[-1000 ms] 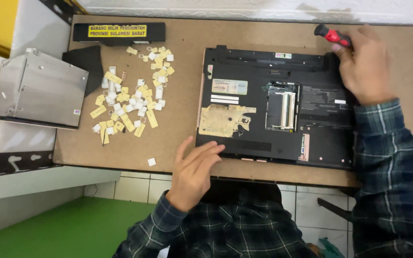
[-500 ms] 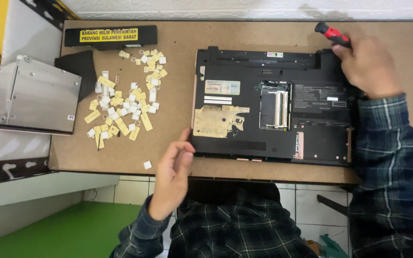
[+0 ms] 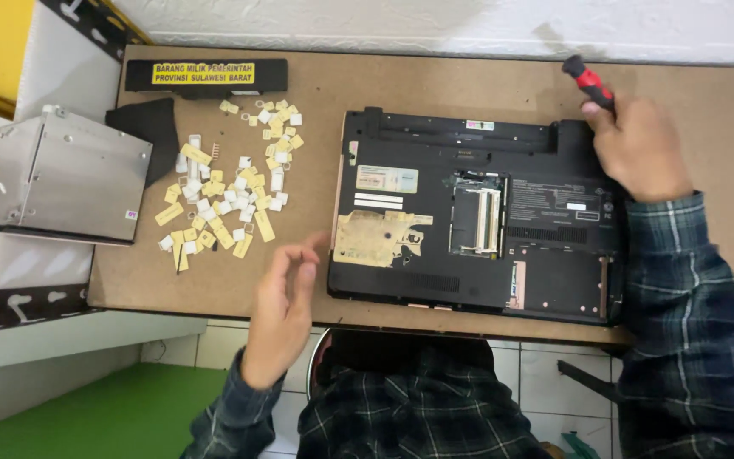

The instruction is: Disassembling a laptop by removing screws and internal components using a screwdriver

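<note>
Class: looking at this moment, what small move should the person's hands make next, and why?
Probably bring the left hand onto the laptop's near edge to steady it: that hand hovers open beside it, while the right hand already holds the red-handled screwdriver at the far corner.

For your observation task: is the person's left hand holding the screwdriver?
No, the right hand grips the red-handled screwdriver; the left hand is empty.

Upturned laptop (image 3: 477, 217) right on table (image 3: 435, 85), scattered keycaps (image 3: 227, 183) left of it, metal drive (image 3: 65, 178) overhanging table's left edge
</note>
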